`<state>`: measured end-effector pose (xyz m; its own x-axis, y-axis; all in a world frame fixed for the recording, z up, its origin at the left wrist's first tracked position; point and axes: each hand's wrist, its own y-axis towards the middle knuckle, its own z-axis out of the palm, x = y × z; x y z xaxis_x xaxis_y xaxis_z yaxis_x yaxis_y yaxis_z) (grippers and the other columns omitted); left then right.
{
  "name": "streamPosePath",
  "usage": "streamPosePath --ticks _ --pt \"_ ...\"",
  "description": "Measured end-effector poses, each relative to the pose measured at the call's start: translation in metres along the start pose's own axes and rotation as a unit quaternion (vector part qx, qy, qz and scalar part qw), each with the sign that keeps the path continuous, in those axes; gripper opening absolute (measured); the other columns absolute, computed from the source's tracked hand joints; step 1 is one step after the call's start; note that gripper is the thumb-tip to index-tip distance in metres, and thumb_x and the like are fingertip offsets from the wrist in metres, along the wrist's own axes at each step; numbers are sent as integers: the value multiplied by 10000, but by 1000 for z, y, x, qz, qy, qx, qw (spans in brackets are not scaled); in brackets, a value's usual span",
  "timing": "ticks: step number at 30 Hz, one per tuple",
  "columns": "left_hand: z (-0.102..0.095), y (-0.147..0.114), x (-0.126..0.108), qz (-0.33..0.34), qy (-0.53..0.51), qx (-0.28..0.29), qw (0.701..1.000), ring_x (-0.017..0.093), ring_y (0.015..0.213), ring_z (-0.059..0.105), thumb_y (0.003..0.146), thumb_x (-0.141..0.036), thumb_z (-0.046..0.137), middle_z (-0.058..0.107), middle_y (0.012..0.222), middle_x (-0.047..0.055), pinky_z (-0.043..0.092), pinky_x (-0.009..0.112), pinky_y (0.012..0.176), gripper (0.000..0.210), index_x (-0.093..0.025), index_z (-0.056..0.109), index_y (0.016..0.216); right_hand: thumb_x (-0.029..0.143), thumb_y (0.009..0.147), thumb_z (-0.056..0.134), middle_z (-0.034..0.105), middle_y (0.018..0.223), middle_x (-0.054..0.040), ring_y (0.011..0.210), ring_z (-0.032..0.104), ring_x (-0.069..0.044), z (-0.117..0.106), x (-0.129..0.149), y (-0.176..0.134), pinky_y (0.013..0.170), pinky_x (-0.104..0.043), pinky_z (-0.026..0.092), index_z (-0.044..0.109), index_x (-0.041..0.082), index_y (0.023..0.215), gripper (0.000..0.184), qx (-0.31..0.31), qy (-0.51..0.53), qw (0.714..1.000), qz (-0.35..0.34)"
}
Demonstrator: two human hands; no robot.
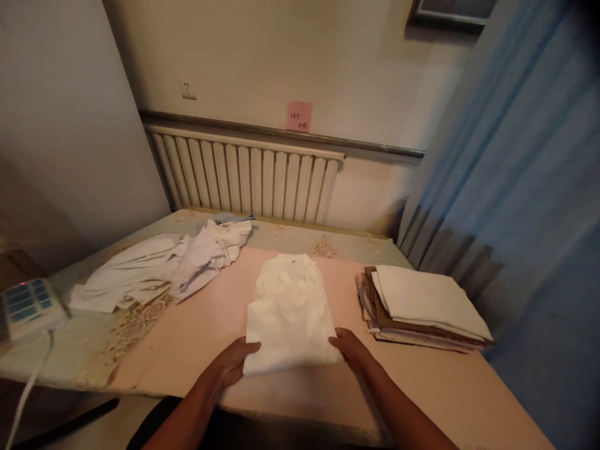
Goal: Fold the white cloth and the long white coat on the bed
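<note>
A white shirt (293, 306), folded into a narrow block with its collar at the far end, lies in the middle of the table. My left hand (237, 359) grips its near left edge, thumb on top and fingers underneath. At the near right edge, my right hand (349, 347) pinches the cloth in the same way. The near edge of the shirt seems slightly raised between both hands. To the right sits a stack of folded clothes (429, 303) with a white piece on top of brown and pinkish ones.
Crumpled white clothes (187, 256) lie at the table's left. A white power strip (35, 306) with a cable is at the far left edge. A pink cloth (187, 347) covers part of the flowered tablecloth (323, 245). Behind stands a radiator (253, 178); a blue curtain (506, 156) hangs right.
</note>
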<state>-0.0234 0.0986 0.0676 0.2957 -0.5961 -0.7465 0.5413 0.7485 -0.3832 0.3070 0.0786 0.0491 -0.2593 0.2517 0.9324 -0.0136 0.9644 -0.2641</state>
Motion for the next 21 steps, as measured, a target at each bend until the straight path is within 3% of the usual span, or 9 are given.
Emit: streamPosePath --ticks 6,15,21 --pt "16 -12 12 -13 18 -38 999 300 917 687 553 -196 795 740 924 137 533 373 790 484 -83 659 1003 268 626 538 530 571 27 546 425 -105 -3 -3 -27 513 -217 296 550 167 632 102 -10 -56 998 -8" --pt "24 -49 47 4 7 27 1000 314 1028 652 654 -239 771 706 1079 163 491 400 905 466 -81 660 1078 296 667 520 587 663 -6 594 481 -122 -6 -26 -87 560 -230 357 579 161 693 150 22 -46 999 -11" --pt "23 -46 34 -7 7 28 1000 324 1064 635 681 -313 779 696 1089 185 476 421 937 509 -70 644 1108 356 666 551 534 585 25 495 418 -92 -7 -23 -86 471 -206 299 568 170 708 191 4 -44 999 31"
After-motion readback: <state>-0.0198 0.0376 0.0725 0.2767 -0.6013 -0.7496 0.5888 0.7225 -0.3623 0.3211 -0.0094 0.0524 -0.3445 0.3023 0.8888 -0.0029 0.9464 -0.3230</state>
